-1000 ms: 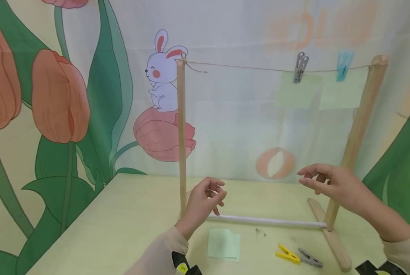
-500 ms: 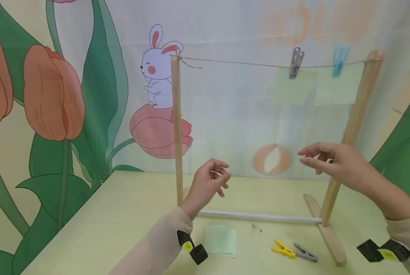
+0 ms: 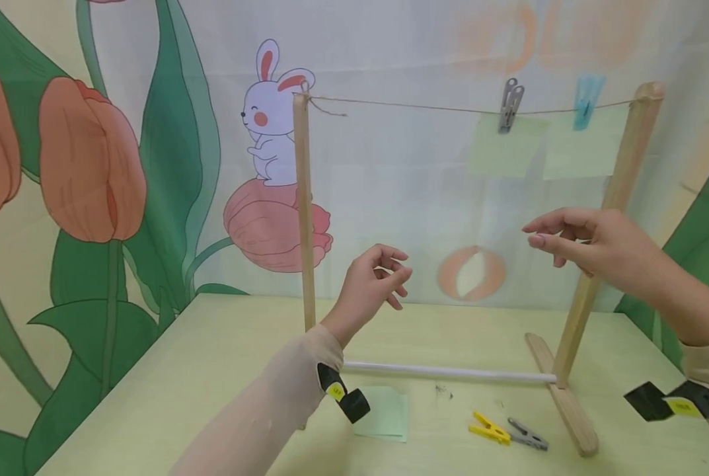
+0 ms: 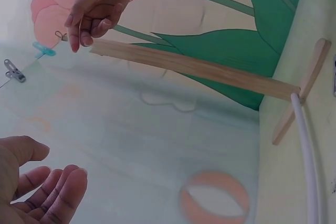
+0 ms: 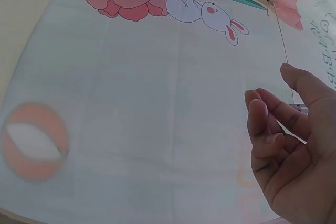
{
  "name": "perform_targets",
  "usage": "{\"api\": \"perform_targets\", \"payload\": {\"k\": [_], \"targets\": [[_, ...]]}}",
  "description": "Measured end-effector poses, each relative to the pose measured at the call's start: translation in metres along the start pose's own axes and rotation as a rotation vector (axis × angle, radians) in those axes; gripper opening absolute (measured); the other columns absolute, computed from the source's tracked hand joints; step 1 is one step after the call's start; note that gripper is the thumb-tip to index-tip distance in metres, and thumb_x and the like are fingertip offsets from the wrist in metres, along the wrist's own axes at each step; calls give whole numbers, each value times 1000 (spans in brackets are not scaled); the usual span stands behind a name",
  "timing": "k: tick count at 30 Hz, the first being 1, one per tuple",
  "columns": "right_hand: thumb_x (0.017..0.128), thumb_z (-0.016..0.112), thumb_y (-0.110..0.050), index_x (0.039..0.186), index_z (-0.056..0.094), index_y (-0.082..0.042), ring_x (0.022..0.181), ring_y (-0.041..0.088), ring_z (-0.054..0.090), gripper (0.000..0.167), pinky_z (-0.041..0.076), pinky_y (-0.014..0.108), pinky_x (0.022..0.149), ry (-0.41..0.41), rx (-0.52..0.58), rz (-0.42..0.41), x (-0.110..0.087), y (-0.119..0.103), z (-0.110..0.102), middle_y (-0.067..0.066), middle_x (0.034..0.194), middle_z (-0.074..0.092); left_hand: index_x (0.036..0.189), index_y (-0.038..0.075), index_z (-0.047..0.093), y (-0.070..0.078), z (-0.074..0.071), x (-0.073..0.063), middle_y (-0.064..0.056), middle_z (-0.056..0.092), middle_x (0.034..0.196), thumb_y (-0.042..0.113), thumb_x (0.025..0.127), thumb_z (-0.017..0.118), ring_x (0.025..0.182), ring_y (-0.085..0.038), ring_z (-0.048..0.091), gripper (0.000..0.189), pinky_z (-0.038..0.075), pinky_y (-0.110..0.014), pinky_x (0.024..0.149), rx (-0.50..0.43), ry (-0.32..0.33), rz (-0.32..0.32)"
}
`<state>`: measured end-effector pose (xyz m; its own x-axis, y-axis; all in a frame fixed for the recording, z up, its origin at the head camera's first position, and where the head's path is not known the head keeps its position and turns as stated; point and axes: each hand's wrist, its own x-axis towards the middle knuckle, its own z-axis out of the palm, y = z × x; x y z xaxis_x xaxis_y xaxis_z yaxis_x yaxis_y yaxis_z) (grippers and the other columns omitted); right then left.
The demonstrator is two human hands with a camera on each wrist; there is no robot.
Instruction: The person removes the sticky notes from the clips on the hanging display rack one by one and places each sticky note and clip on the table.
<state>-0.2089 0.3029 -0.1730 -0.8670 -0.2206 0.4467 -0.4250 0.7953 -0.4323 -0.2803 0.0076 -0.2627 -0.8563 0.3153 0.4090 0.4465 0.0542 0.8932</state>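
My left hand [image 3: 374, 281] hangs in the air inside the left part of a wooden frame, fingers loosely bent and holding nothing. At the frame's right post [image 3: 574, 330], my right hand [image 3: 604, 254] is raised, also holding nothing, its thumb and fingertips apart. A twine line [image 3: 413, 104] runs between the post tops. From its right part hang two pale green paper sheets, one [image 3: 503, 149] under a grey clothespin [image 3: 511, 106], the other [image 3: 583, 149] under a blue clothespin [image 3: 586, 102]. The right wrist view shows my right hand's fingers [image 5: 260, 116] curved with a gap to the thumb.
On the table lie a small stack of green paper [image 3: 384, 416], partly behind the left wrist camera, a yellow clothespin [image 3: 488, 430] and another grey clothespin [image 3: 528, 436]. A white rod [image 3: 449, 371] joins the posts low down. A printed cloth [image 3: 390, 198] hangs behind.
Both hands have risen, the left also drifting slightly right, the right reaching higher along the right post. The head view has shifted a little. Papers and clothespins stay where they were.
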Motion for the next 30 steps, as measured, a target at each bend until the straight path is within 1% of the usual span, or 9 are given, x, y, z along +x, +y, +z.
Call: {"api": "perform_targets", "payload": {"k": [4, 9, 11, 12, 18, 23, 25, 27, 30], "targets": [[95, 61, -27, 113, 66, -19, 44, 18, 39, 21, 35, 29, 41, 31, -17, 37, 6, -8, -9, -2, 66, 59, 113, 5, 59, 9, 1, 9, -9, 59, 92, 11, 92, 63, 63, -11, 63, 23, 59, -35, 57, 14, 13, 13], [95, 61, -28, 106, 65, -30, 44, 17, 38, 12, 33, 30, 41, 78, -14, 22, 14, -15, -22, -5, 65, 59, 113, 6, 59, 22, 3, 21, -10, 61, 96, 12, 92, 64, 75, -26, 67, 23, 60, -32, 58, 26, 20, 34], [95, 61, -29, 104, 65, -32, 45, 17, 39, 11, 33, 30, 42, 100, -15, 16, 17, -19, -27, -6, 65, 59, 114, 6, 58, 27, 4, 26, -11, 61, 98, 13, 92, 63, 78, -28, 68, 23, 60, -31, 58, 26, 18, 46], [94, 61, -29, 104, 65, -32, 45, 17, 39, 11, 33, 30, 42, 111, -11, 12, 19, -20, -30, -7, 65, 59, 114, 6, 58, 30, 5, 28, -11, 62, 98, 13, 92, 64, 78, -28, 68, 24, 60, -31, 58, 26, 18, 51], [94, 61, -30, 106, 68, -23, 49, 16, 41, 15, 34, 28, 45, 178, 17, -18, 28, -30, -45, -11, 64, 58, 117, 9, 58, 43, 9, 41, -10, 63, 103, 16, 92, 65, 74, -17, 67, 27, 60, -32, 60, 14, 17, 67], [94, 62, -28, 101, 67, -31, 48, 12, 39, 9, 30, 27, 45, 238, 41, -65, 39, -37, -57, -14, 60, 58, 118, 11, 59, 50, 14, 51, -8, 63, 106, 18, 91, 66, 75, -16, 67, 29, 60, -32, 61, 19, 25, 59], [94, 62, -27, 100, 67, -31, 48, 11, 39, 9, 30, 27, 45, 253, 49, -76, 44, -41, -60, -15, 59, 58, 118, 11, 59, 52, 16, 54, -8, 63, 106, 19, 91, 66, 76, -16, 68, 29, 60, -32, 61, 23, 28, 48], [93, 62, -30, 100, 66, -31, 48, 11, 40, 8, 30, 26, 44, 256, 52, -51, 50, -46, -63, -16, 59, 58, 119, 11, 58, 55, 18, 57, -7, 63, 106, 19, 91, 66, 77, -17, 68, 30, 60, -30, 61, 29, 26, 39], [93, 62, -35, 105, 66, -24, 48, 11, 42, 17, 33, 25, 44, 259, 16, -8, 60, -54, -65, -17, 61, 57, 120, 11, 58, 59, 22, 60, -7, 64, 108, 19, 91, 66, 82, -22, 69, 31, 60, -30, 60, 22, 25, 32]]}}
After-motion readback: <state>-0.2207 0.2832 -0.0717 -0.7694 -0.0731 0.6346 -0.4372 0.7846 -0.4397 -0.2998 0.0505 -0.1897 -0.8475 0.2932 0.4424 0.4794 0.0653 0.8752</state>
